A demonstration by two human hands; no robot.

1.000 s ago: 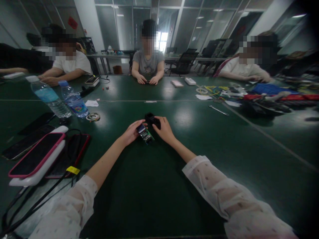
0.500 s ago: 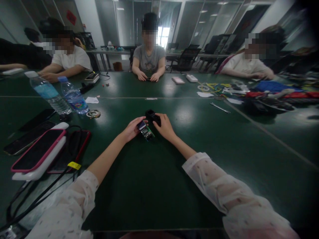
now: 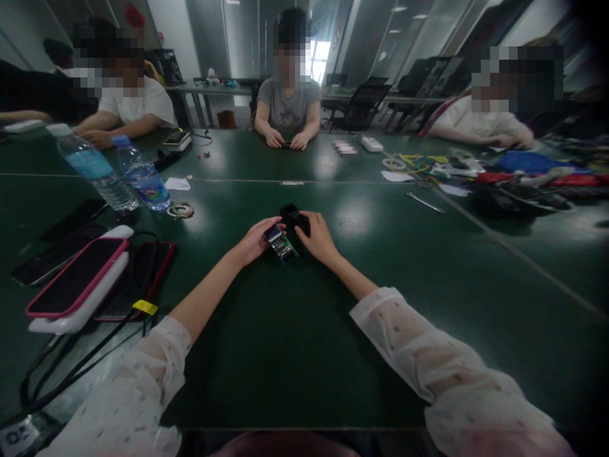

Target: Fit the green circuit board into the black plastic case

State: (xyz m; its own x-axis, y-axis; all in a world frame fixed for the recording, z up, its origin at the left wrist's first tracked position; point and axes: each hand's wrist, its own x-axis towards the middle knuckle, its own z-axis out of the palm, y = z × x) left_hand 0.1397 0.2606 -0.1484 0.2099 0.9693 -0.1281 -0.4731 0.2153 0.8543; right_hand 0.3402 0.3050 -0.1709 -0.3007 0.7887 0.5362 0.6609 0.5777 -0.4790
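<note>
Board (image 3: 287,249) in the person's hands, mid-width on the tabletop (image 3: 295,355), well in from the near edge. Green, parts facing up, tilted; small screen (image 3: 273,233) at its upper-left end. Left hand (image 3: 254,244) closed on that end, thumb along the screen side. Whether the board's lower end touches the tabletop: cannot tell.

Right hand (image 3: 318,238) grips a black case (image 3: 290,213) by its near end, thumb and fingers bent around it. Case lies just beyond the board, toward the far edge; opening in its far end.

Toward the left edge: wire coil (image 3: 180,211), two bottles (image 3: 95,166) standing behind it. Nearer the near edge on that side, a pink-rimmed phone (image 3: 78,276) on a white slab (image 3: 98,303), red-edged phone (image 3: 162,270) beside, yellow tag (image 3: 145,307) close by.

Toward the right edge: wrench (image 3: 425,202); farther out, tangled wires (image 3: 404,163).

Far edge: person in grey (image 3: 289,105) seated, both forearms on the tabletop; others in white left (image 3: 137,105) and right (image 3: 476,120).
</note>
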